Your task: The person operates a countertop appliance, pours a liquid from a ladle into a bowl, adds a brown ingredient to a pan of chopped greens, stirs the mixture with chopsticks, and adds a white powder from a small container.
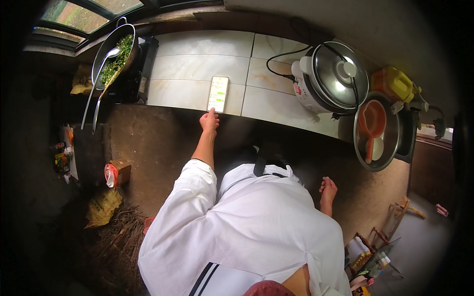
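Note:
A smartphone (217, 93) with a lit chat screen lies on the tiled counter (197, 64) at its front edge. My left hand (210, 121) is at the phone's lower end. One digit reaches onto the screen's bottom and the other fingers are curled in; I see nothing inside them. My right hand (327, 190) hangs low beside my body, away from the counter. Its fingers are loosely curled, and nothing shows in them.
At the left, a wok (129, 59) of chopped greens sits on a black stove (144, 64), with a ladle (109, 55) in it. An electric cooker (308, 91) with a steel lid stands right. Beyond it, a metal basin (390, 153) holds a red dipper (371, 121). Firewood (116, 241) lies low left.

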Tool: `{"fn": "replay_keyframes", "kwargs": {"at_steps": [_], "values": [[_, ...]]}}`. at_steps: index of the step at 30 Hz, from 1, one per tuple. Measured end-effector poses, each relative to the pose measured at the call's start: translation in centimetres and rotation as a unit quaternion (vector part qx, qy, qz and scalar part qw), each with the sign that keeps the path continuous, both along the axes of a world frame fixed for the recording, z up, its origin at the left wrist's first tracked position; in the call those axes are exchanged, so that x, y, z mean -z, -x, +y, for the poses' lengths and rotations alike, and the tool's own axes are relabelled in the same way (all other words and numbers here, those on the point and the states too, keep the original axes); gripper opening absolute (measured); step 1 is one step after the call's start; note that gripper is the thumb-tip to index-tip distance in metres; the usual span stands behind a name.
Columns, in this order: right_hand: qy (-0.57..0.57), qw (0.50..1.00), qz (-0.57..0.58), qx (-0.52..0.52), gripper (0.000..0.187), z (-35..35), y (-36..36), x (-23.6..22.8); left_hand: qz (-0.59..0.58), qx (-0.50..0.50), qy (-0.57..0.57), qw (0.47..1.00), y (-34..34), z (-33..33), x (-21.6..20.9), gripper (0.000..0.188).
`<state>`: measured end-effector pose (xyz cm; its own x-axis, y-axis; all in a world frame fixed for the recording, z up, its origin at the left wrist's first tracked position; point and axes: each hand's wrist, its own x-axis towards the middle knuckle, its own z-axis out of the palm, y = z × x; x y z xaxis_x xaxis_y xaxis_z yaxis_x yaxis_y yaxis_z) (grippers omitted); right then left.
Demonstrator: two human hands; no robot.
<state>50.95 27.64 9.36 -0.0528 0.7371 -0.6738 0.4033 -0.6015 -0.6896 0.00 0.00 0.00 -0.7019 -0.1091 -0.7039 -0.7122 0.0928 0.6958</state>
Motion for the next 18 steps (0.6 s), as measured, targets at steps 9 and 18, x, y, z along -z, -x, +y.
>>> {"fn": "replay_keyframes", "kwargs": {"at_steps": [9, 18], "values": [[-0.010, 1.000, -0.003, -0.010, 0.017, 0.4, -0.2, 0.2, 0.006, -0.006, 0.009, 1.000, 0.2, 0.8, 0.0, 0.034], [-0.001, 1.000, -0.012, -0.009, 0.018, 0.4, 1.0, -0.7, 0.005, 0.000, 0.017, 1.000, 0.4, 0.7, 0.4, 0.035]]}}
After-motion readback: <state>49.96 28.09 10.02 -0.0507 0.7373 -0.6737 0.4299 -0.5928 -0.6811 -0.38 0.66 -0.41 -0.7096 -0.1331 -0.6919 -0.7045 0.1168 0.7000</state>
